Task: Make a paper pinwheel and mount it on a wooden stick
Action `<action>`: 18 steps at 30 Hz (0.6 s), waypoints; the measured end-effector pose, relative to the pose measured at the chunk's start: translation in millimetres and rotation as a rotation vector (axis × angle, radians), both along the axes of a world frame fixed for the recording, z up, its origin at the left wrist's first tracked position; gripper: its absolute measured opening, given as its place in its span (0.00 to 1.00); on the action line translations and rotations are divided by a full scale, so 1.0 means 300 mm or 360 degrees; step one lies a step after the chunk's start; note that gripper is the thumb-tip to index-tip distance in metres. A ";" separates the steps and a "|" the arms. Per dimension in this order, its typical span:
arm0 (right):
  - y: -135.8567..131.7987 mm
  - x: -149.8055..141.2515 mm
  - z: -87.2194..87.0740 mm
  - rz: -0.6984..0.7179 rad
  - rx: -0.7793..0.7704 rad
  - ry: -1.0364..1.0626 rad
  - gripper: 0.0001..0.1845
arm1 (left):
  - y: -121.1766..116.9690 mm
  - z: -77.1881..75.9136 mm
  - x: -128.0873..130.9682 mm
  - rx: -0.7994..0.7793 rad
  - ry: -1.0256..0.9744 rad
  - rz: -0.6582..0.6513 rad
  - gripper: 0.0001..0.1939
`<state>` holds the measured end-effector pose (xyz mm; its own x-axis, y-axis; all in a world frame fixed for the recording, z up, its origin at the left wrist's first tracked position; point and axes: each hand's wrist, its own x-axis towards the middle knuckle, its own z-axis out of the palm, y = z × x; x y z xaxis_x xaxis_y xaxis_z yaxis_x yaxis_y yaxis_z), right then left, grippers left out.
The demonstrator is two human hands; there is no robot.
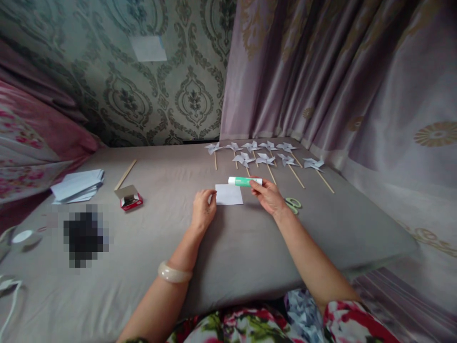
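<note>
From my end I see the right hand (270, 196) grasping a tube (242, 181) by the far edge of the paper (229, 196). The left hand (204, 208), fingers curled, is at the paper's left edge; I can't tell whether they pinch it. Farther left, I see a red box (132, 206) with its lid (125, 192) raised and dark contents (131, 200) too small to name.

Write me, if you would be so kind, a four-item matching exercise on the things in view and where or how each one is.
1. Small red box
2. Scissors
3. Pale bangle
4. Green-and-white tube

a. Held in the right hand
b. Standing open
c. Lying beside the right wrist
d. Around the left forearm

Pairs: 1-b, 2-c, 3-d, 4-a
</note>
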<state>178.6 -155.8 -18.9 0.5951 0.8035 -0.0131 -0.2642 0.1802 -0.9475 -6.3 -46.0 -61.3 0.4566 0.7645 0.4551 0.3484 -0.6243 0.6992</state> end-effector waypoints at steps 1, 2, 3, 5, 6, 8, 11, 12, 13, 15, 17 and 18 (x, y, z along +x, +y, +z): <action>-0.008 0.010 0.012 -0.0018 -0.0027 -0.0032 0.23 | -0.001 -0.005 0.002 0.0047 0.0057 -0.0029 0.09; -0.013 0.018 0.023 -0.0036 -0.0058 -0.0063 0.22 | -0.004 -0.009 0.004 0.0092 0.0116 -0.0069 0.09; -0.017 0.023 0.033 -0.0053 -0.0087 -0.0094 0.22 | -0.008 -0.012 0.005 0.0134 0.0177 -0.0115 0.10; -0.014 0.029 0.044 -0.0082 -0.0139 -0.0158 0.23 | -0.019 -0.015 0.009 0.0210 0.0299 -0.0215 0.11; -0.008 0.030 0.046 -0.0092 -0.0160 -0.0193 0.24 | -0.024 -0.016 0.009 0.0248 0.0349 -0.0263 0.11; 0.013 0.029 0.043 -0.0127 -0.0196 -0.0272 0.25 | -0.033 -0.016 0.010 0.0321 0.0412 -0.0350 0.13; 0.057 0.024 0.028 -0.0154 -0.0258 -0.0470 0.23 | -0.043 -0.016 0.009 0.0369 0.0476 -0.0441 0.14; 0.071 0.022 0.022 -0.0143 -0.0279 -0.0557 0.22 | -0.045 -0.016 0.008 0.0366 0.0508 -0.0461 0.13; 0.086 0.018 0.016 -0.0125 -0.0298 -0.0648 0.21 | -0.047 -0.016 0.008 0.0359 0.0541 -0.0474 0.13; 0.110 0.006 0.007 -0.0097 -0.0329 -0.0826 0.17 | -0.050 -0.017 0.009 0.0348 0.0585 -0.0482 0.12; 0.128 -0.011 0.003 -0.0116 -0.0357 -0.1018 0.14 | -0.052 -0.019 0.011 0.0363 0.0598 -0.0478 0.11; 0.133 -0.021 0.003 -0.0134 -0.0375 -0.1130 0.14 | -0.052 -0.020 0.012 0.0378 0.0606 -0.0471 0.11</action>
<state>172.2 -115.7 -17.9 0.5840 0.7784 0.2305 0.4301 -0.0559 -0.9010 -2.7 -61.6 -67.3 0.8035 0.4741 0.3599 0.3347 -0.8599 0.3855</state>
